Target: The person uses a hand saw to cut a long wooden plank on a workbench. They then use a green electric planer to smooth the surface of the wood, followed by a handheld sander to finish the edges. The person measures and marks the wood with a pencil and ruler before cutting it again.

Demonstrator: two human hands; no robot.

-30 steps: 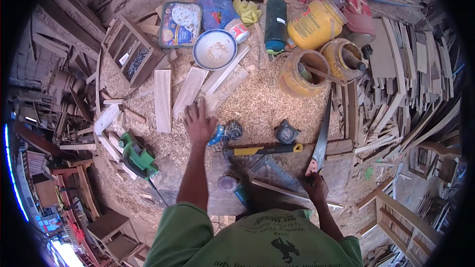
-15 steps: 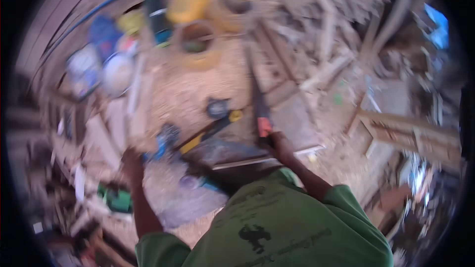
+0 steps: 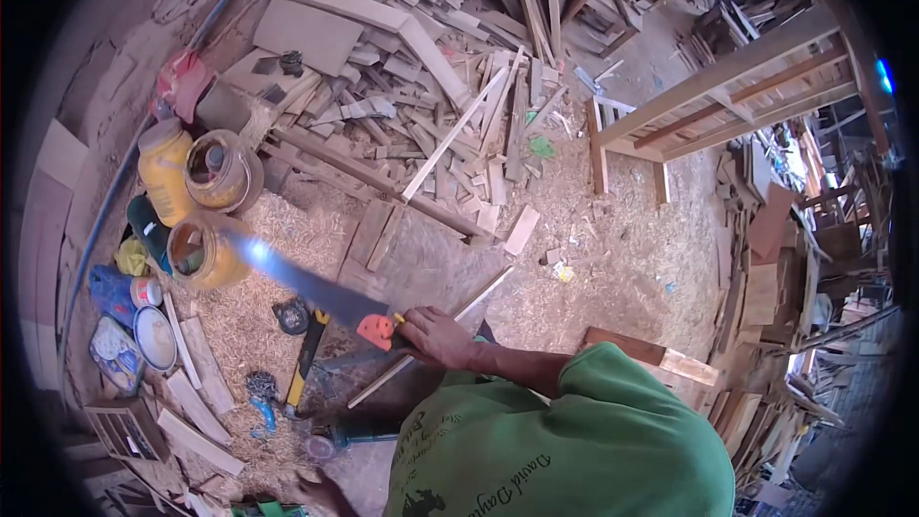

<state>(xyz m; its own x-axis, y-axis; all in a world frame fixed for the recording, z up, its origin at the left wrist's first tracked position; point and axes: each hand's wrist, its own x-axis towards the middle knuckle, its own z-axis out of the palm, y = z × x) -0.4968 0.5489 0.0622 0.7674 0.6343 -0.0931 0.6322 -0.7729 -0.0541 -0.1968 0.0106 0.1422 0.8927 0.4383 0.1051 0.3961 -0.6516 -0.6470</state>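
My right hand [image 3: 436, 335] grips the red handle of a handsaw [image 3: 316, 292], holding it above the sawdust floor. Its shiny blade points up and left toward an open yellow tub [image 3: 201, 251]. A thin wooden strip [image 3: 483, 292] lies slanted on the ground just under that hand. My left hand [image 3: 321, 490] is low at the bottom edge, down near the floor beside a small round lid; only part of it shows. My green shirt fills the lower middle.
A black tape measure [image 3: 292, 316], a yellow-handled tool [image 3: 306, 359] and a white bowl [image 3: 155, 337] lie at the left. Two more yellow containers [image 3: 165, 168] stand behind. A pile of scrap wood [image 3: 431, 86] lies ahead, and a wooden frame [image 3: 728, 86] stands at the upper right.
My view has swung to the right, so the tubs and tools now sit at the left. The right hand has lifted the saw off the ground. The left hand has dropped to the frame's bottom.
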